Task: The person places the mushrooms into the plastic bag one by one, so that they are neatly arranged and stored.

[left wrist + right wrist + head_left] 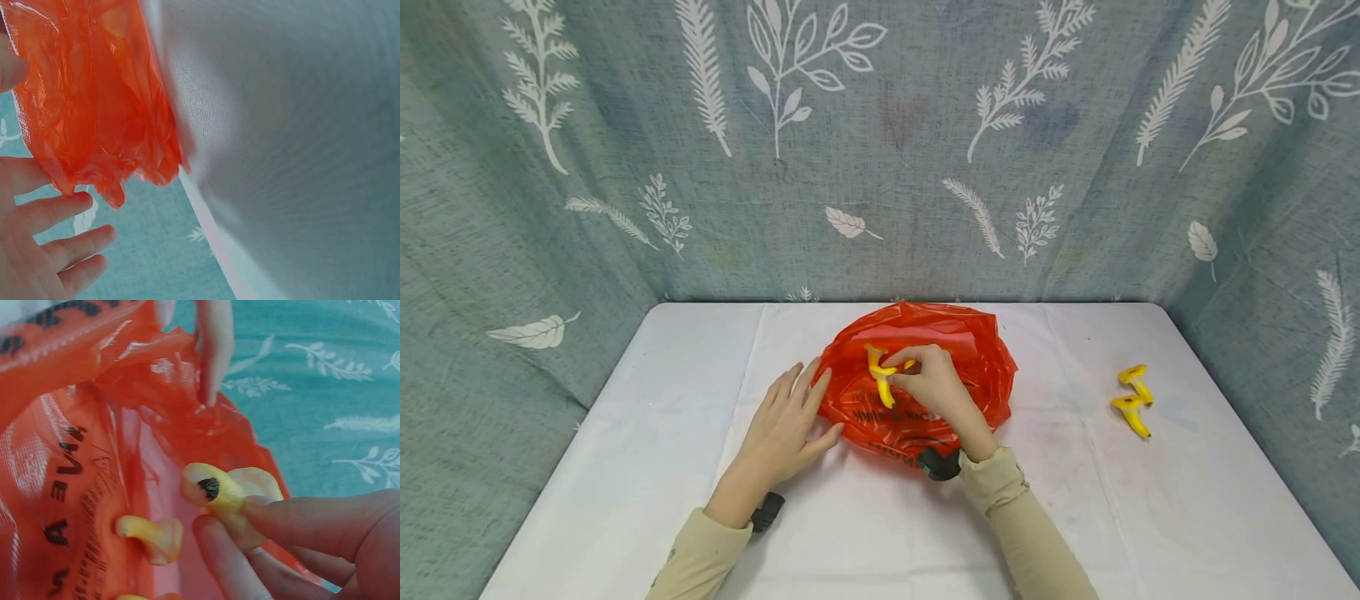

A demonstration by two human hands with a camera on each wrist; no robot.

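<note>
White cloth covers the table (647, 467) — her left hand (786, 425) lies flat on the red bag (970, 350), while the right hand (934, 382) pinches a toy banana (884, 385) over it.

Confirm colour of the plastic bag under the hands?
The plastic bag is orange-red with black lettering, clearest in the right wrist view.
</note>
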